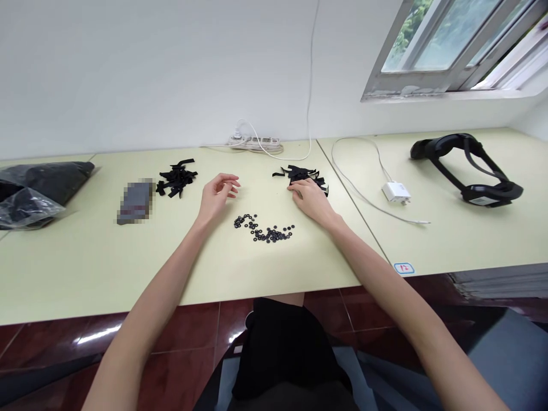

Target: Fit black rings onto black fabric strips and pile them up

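My left hand (pixel 218 195) hovers over the table with loosely curled fingers held apart and nothing visible in them. Several small black rings (pixel 273 234) lie scattered in a loose band between my forearms. My right hand (pixel 311 198) rests at the front edge of a pile of short black fabric strips (pixel 299 171), covering part of it. Its fingers stretch leftward with the thumb a little apart, and no strip shows in its grasp. Left of my left hand is a second heap of black strips (pixel 176 178).
A blurred-out grey item (pixel 136 201) and a dark bag in clear plastic (pixel 47 191) occupy the left. At the wall sits a power strip (pixel 254 142). To the right lie a white charger (pixel 396 192), its cable (pixel 363 197) and a black headset (pixel 466 168). The table's front edge (pixel 274 291) is near me.
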A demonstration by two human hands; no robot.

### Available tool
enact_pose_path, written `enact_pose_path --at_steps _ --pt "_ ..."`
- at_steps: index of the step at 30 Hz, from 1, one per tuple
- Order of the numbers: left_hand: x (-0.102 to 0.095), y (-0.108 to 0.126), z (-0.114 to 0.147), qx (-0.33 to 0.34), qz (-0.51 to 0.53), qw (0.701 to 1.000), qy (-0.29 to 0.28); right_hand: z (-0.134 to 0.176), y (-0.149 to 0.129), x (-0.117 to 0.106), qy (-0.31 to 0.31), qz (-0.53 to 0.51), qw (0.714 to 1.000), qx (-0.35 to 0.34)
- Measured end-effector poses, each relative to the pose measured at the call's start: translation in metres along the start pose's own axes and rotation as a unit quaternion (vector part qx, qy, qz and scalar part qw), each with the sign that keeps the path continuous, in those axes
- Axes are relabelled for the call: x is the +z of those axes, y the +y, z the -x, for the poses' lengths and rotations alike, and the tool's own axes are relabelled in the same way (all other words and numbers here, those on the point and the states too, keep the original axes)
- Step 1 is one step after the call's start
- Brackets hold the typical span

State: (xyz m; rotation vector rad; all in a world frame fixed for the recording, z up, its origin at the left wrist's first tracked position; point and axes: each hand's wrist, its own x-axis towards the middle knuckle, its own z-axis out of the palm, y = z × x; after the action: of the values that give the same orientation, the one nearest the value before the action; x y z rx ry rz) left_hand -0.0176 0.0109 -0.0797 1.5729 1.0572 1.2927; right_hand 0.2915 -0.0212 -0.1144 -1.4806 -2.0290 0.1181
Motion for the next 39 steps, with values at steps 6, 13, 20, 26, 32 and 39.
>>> enact_pose_path --at_steps 6,13,20,26,32,39 --pt "0.005 0.002 0.006 0.032 -0.058 0.997 -0.036 -0.003 -0.005 -0.007 0.044 -0.019 0.999 -0.002" --pt "0.008 0.002 0.011 0.046 -0.084 0.993 -0.064 -0.006 -0.002 -0.020 0.162 -0.069 0.984 0.027" --pt "0.013 0.008 0.016 0.054 -0.089 0.992 -0.068 -0.007 -0.013 -0.027 0.191 -0.261 0.944 0.072" --pt "0.030 0.025 0.030 0.054 -0.047 0.987 -0.145 0.001 -0.050 -0.035 0.077 -0.437 0.891 0.098" --pt "0.039 0.026 0.037 0.013 0.001 0.972 -0.236 0.011 -0.077 -0.022 -0.023 -0.478 0.876 0.059" --pt "0.032 0.022 0.030 0.008 -0.019 0.975 -0.220 0.012 -0.072 -0.013 -0.006 -0.448 0.890 0.089"
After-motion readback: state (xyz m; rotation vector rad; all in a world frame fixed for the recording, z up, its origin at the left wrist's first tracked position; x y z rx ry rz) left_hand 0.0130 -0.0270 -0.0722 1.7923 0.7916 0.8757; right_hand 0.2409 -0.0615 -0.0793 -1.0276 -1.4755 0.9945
